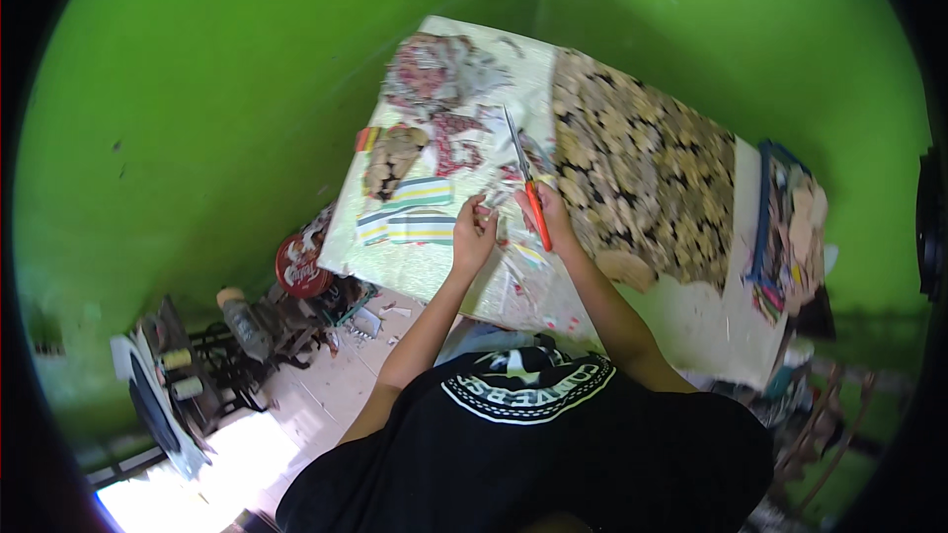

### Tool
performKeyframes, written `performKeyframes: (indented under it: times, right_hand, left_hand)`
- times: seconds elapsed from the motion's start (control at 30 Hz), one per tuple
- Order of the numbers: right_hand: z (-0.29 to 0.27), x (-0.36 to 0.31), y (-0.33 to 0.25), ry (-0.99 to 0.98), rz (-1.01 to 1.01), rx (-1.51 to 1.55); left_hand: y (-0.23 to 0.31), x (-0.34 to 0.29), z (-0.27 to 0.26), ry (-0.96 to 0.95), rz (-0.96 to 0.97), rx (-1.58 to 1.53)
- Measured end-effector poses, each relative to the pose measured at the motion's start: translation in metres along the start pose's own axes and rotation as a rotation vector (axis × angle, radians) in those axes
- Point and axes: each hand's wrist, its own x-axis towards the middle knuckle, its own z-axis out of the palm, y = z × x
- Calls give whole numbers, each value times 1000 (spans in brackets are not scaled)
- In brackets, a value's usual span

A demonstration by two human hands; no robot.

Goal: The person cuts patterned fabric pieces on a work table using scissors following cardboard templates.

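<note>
My right hand (555, 215) is closed around the orange handles of large scissors (521, 156), whose blades point away from me over the table. Close by on the left, my left hand (475, 229) has its fingers curled in a pinch; whatever is between them is too small to make out. Small fabric scraps (504, 178) lie around and beyond both hands. Left of my left hand are striped fabric pieces (420, 229) in white, green and yellow. A brown patterned cut piece (395, 160) and a maroon patterned scrap (456, 150) rest farther off.
A black-and-tan patterned cloth (647, 173) covers the table's right part. On the table (681, 321), a blue-edged basket (765, 207) of fabric stands at far right. Crumpled cloth (434, 69) lies at the far left corner. A red round container (303, 265) and a bottle (247, 326) are beyond the left edge.
</note>
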Motion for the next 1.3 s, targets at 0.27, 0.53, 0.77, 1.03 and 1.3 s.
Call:
performKeyframes:
  times: [0.27, 0.53, 0.77, 1.03, 1.3]
  right_hand:
    - [-128, -144, 37, 525, 58, -41]
    - [-214, -203, 72, 801, 116, -44]
    - [-262, -174, 54, 690, -58, -629]
    - [-300, -137, 68, 440, -201, -1169]
    - [-345, -140, 62, 386, -208, -1154]
  left_hand:
    - [16, -78, 98, -534, -445, -333]
    - [27, -88, 140, -604, 460, 633]
    - [13, -98, 139, -511, 443, 946]
    - [12, -85, 130, -520, 558, 1008]
    - [12, -97, 103, -429, 527, 1105]
